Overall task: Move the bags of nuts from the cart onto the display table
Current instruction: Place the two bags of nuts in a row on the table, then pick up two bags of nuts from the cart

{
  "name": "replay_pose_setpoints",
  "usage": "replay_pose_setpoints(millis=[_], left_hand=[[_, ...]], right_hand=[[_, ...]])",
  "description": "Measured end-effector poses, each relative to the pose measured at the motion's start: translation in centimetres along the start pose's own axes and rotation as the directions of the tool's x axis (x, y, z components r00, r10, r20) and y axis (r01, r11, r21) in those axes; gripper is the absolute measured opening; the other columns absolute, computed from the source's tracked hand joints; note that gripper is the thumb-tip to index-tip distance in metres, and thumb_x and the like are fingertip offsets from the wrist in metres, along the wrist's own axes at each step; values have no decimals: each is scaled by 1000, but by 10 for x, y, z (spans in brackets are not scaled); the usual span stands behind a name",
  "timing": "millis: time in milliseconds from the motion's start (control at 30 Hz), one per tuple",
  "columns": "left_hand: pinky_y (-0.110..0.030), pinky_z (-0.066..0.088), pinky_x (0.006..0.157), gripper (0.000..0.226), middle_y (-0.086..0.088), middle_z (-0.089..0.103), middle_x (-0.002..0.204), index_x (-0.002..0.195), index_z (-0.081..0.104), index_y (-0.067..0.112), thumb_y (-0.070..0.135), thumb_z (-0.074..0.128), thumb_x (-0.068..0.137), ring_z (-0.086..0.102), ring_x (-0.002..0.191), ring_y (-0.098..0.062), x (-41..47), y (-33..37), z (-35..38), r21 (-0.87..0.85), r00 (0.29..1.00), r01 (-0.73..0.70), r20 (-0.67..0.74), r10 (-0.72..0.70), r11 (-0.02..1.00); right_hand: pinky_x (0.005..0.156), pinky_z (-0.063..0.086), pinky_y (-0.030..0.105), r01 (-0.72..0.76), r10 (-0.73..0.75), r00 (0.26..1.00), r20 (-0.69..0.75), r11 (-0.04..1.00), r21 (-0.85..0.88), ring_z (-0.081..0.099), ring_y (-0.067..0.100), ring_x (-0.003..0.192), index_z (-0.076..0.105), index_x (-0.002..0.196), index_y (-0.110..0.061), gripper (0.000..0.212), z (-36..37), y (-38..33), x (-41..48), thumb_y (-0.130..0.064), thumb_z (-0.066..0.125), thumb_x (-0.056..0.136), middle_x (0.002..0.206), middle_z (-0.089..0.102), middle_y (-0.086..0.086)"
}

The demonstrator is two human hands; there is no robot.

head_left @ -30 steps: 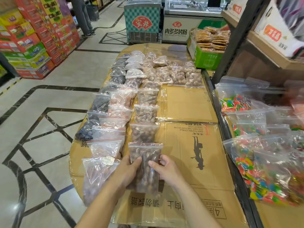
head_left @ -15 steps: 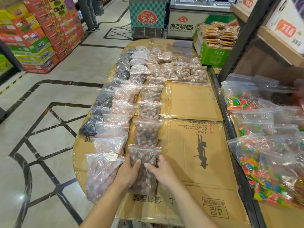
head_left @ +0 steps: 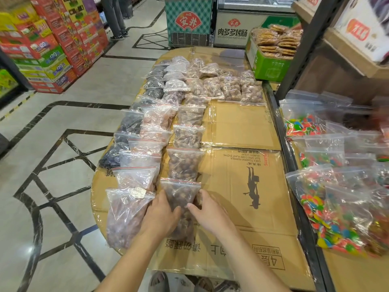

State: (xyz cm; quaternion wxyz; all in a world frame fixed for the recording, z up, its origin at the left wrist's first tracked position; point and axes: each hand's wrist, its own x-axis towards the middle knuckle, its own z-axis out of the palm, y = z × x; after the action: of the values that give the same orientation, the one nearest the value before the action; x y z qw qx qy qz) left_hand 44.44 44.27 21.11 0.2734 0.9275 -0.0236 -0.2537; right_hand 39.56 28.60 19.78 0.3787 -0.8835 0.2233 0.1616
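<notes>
A clear zip bag of brown nuts (head_left: 180,193) lies flat at the near end of the middle row on the cardboard-covered display table (head_left: 248,178). My left hand (head_left: 161,213) presses its left side and my right hand (head_left: 207,213) its right side, thumbs resting on top of the bag. Beyond it more nut bags (head_left: 185,163) run in overlapping rows toward the far end. A larger bag of pale nuts (head_left: 124,216) lies just left of my left hand. No cart is in view.
Bags of coloured candy (head_left: 336,207) fill the shelf to the right, behind a dark metal rail (head_left: 294,169). A green box of biscuits (head_left: 271,60) stands at the far right of the table. Stacked cartons (head_left: 52,43) and a person's legs (head_left: 114,17) stand across the aisle.
Both hands slid the nut bag slightly up the table so its top edge overlaps the bag ahead. The hands still rest on its sides.
</notes>
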Motion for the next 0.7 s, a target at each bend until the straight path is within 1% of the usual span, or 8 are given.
replay_pose_setpoints(millis=[33,100,200,300,400,500,600,700], left_hand=[[-47,43,114,78,-9,43,161,160,27,13,45,60,97,49,140,-33,-3,4,2,94,1000,-27,-5,27,995],[-47,42,114,76,-9,34,166,162,24,12,48,53,101,43,144,-34,-12,17,6,261,995,-92,-10,98,961],[-44,41,114,65,-6,40,162,156,34,14,48,48,102,41,145,-31,-20,35,12,438,978,-178,-20,207,881],[-44,37,116,60,-4,44,157,152,37,17,52,43,104,40,145,-29,-26,52,20,558,961,-231,4,276,797],[-45,35,117,58,-5,43,156,152,37,18,54,38,106,40,145,-30,-31,66,30,633,940,-285,40,337,720],[-47,37,115,57,-5,48,152,150,39,17,50,41,104,43,142,-30,-38,77,39,697,909,-354,102,403,624],[-49,32,119,59,-7,48,155,153,37,18,51,43,104,42,144,-31,-45,89,47,695,870,-445,185,458,565],[-50,31,120,60,-5,49,155,154,36,20,53,44,104,42,145,-31,-56,99,54,674,805,-551,271,529,493]], right_hand=[[120,40,46,14,-16,1000,-20,997,-73,44,27,150,34,164,-21,70,-3,2,-3,-53,56,105,160,48,2],[124,35,49,27,-38,998,-57,982,-187,37,30,151,31,165,-16,70,-10,6,-10,-50,54,108,162,44,6],[125,30,49,16,-42,996,-83,956,-294,34,31,150,32,164,-14,66,-23,15,-22,-46,52,109,160,42,8],[125,28,50,-13,-31,994,-105,921,-389,31,34,152,30,164,-12,67,-34,30,-35,-45,50,110,163,37,12],[127,25,52,-63,2,990,-140,900,-431,27,36,155,27,165,-11,69,-41,49,-50,-46,49,110,168,31,15],[127,24,53,-133,59,981,-184,896,-423,27,37,155,28,165,-12,68,-47,66,-69,-46,49,110,169,29,15],[128,23,54,-220,124,958,-258,895,-389,26,38,156,27,165,-12,69,-51,76,-94,-45,50,109,171,27,16],[128,23,53,-318,203,919,-337,887,-334,28,37,156,24,167,-10,70,-51,82,-123,-44,47,110,171,30,15]])
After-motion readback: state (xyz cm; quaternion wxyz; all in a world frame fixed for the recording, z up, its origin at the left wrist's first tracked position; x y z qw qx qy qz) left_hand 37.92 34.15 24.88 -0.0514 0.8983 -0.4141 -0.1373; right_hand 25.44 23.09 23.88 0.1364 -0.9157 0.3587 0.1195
